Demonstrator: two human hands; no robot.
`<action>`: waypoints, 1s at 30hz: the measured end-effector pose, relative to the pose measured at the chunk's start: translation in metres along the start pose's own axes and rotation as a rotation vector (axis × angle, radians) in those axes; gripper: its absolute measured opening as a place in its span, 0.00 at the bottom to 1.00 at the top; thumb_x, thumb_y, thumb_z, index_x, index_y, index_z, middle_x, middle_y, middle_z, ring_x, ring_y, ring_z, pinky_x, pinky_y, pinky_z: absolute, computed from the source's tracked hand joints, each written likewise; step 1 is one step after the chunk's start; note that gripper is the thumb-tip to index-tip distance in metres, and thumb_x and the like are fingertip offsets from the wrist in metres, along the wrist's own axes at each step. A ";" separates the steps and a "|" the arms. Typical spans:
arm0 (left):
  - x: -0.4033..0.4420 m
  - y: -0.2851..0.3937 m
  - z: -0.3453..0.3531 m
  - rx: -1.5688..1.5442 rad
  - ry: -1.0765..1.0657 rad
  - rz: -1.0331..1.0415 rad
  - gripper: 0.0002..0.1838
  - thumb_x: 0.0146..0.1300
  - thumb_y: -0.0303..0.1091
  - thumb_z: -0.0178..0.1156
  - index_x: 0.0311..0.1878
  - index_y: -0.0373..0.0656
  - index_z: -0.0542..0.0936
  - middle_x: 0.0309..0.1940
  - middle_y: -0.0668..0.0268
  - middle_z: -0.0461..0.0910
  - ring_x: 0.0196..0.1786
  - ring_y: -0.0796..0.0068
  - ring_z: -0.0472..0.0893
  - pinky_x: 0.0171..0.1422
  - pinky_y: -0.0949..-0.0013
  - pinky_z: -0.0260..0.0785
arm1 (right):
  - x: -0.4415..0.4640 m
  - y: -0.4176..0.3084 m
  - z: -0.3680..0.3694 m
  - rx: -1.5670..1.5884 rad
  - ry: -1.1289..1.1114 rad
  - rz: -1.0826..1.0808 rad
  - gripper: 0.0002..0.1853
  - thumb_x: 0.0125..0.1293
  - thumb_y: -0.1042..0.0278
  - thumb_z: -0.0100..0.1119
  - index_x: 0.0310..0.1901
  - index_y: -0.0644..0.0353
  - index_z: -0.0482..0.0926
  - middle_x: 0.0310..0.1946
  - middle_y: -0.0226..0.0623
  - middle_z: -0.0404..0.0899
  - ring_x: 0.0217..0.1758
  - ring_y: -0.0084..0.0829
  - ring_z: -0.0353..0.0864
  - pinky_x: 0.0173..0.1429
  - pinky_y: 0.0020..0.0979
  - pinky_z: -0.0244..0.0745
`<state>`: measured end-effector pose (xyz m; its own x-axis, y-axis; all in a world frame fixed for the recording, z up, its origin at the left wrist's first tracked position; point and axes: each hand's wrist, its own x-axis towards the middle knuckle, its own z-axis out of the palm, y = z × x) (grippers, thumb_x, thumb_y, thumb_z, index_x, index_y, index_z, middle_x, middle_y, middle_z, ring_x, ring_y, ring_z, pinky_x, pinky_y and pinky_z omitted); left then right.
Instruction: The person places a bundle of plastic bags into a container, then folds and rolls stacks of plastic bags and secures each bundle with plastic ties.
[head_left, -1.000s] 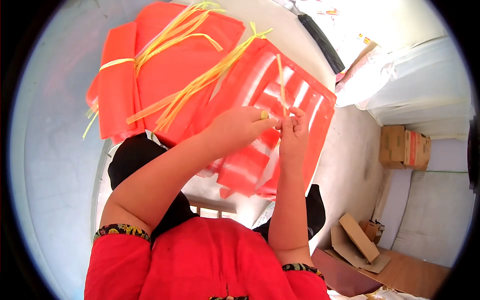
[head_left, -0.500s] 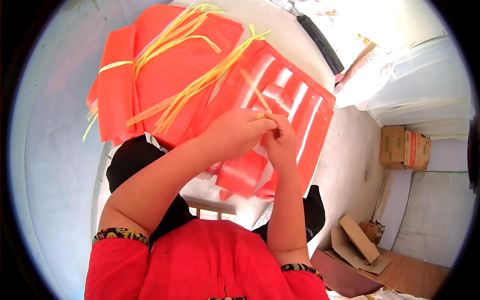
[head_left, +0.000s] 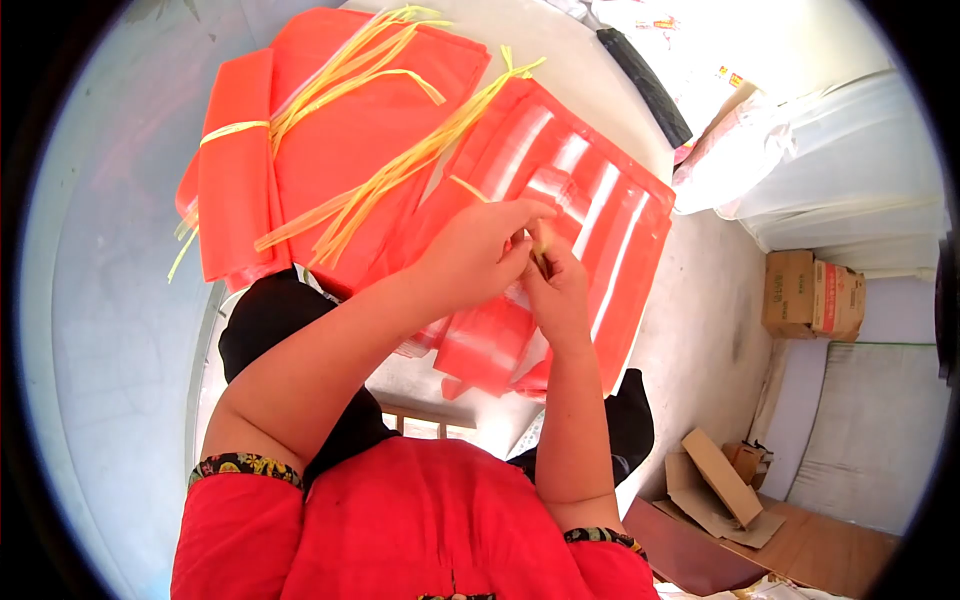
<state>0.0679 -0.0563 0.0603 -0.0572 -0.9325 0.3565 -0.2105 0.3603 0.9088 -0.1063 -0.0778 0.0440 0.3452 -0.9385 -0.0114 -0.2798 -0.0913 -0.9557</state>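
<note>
Left hand, right hand pinching yellow strip over red sheets on pale tabletop; cardboard box off right.

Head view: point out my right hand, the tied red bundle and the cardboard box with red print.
right hand (head_left: 562,300): head view, middle of the hand.
tied red bundle (head_left: 237,188): head view, top face, below its yellow tie.
cardboard box (head_left: 811,295): head view, near its middle.

Pale tabletop, red plastic sheets piled on it
</note>
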 end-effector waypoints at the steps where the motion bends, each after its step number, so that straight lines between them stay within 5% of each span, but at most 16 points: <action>1: 0.001 0.001 0.000 0.012 0.000 0.004 0.24 0.65 0.20 0.61 0.66 0.40 0.80 0.45 0.58 0.86 0.39 0.67 0.84 0.46 0.66 0.78 | -0.001 -0.004 0.004 0.096 0.012 -0.009 0.09 0.78 0.75 0.60 0.54 0.67 0.83 0.42 0.30 0.82 0.42 0.20 0.79 0.45 0.25 0.75; 3: 0.001 0.006 -0.002 0.037 -0.009 0.020 0.22 0.66 0.20 0.62 0.64 0.39 0.82 0.47 0.56 0.87 0.41 0.64 0.85 0.48 0.65 0.79 | -0.004 -0.015 0.016 0.288 0.036 -0.023 0.11 0.80 0.74 0.57 0.57 0.65 0.83 0.41 0.25 0.81 0.42 0.17 0.77 0.45 0.23 0.73; 11: 0.006 -0.006 0.002 0.159 0.108 0.154 0.17 0.65 0.25 0.62 0.58 0.39 0.85 0.49 0.54 0.87 0.50 0.54 0.85 0.55 0.57 0.78 | 0.001 0.018 -0.003 0.058 0.054 -0.033 0.10 0.78 0.73 0.59 0.46 0.72 0.86 0.41 0.37 0.86 0.45 0.23 0.83 0.48 0.26 0.77; 15: 0.005 -0.013 -0.002 0.353 -0.136 0.125 0.09 0.66 0.28 0.63 0.47 0.39 0.86 0.41 0.57 0.84 0.45 0.52 0.83 0.50 0.53 0.76 | -0.003 -0.001 -0.004 0.175 0.085 0.042 0.11 0.78 0.72 0.58 0.43 0.72 0.86 0.38 0.35 0.86 0.43 0.23 0.82 0.49 0.26 0.76; 18: 0.003 -0.011 0.001 0.334 -0.128 0.026 0.07 0.68 0.31 0.63 0.41 0.39 0.86 0.37 0.57 0.81 0.43 0.52 0.82 0.47 0.52 0.75 | -0.003 0.008 -0.009 0.068 0.080 0.012 0.09 0.80 0.72 0.58 0.51 0.65 0.85 0.35 0.26 0.81 0.37 0.16 0.76 0.42 0.24 0.74; 21: 0.004 -0.013 0.003 0.393 -0.121 -0.025 0.09 0.69 0.34 0.62 0.39 0.39 0.86 0.36 0.58 0.80 0.43 0.53 0.83 0.47 0.52 0.75 | -0.009 0.010 -0.007 0.158 0.112 -0.017 0.10 0.76 0.76 0.60 0.55 0.65 0.84 0.45 0.34 0.84 0.46 0.23 0.81 0.52 0.28 0.77; 27: 0.007 -0.005 0.002 0.505 -0.178 -0.044 0.10 0.71 0.37 0.63 0.38 0.41 0.85 0.36 0.61 0.80 0.41 0.53 0.83 0.44 0.53 0.75 | -0.014 -0.002 -0.011 -0.669 0.281 -0.513 0.15 0.69 0.83 0.61 0.55 0.63 0.83 0.43 0.37 0.81 0.44 0.31 0.82 0.47 0.30 0.78; 30: 0.008 -0.003 0.001 0.491 -0.230 -0.002 0.09 0.71 0.37 0.64 0.39 0.42 0.85 0.35 0.61 0.80 0.40 0.54 0.83 0.43 0.53 0.75 | -0.008 -0.006 -0.015 -0.728 0.276 -0.524 0.11 0.67 0.85 0.60 0.49 0.65 0.84 0.43 0.39 0.81 0.43 0.36 0.82 0.47 0.32 0.79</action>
<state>0.0671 -0.0646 0.0602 -0.2570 -0.9341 0.2477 -0.6390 0.3565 0.6816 -0.1214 -0.0744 0.0539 0.3877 -0.7559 0.5275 -0.6728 -0.6233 -0.3985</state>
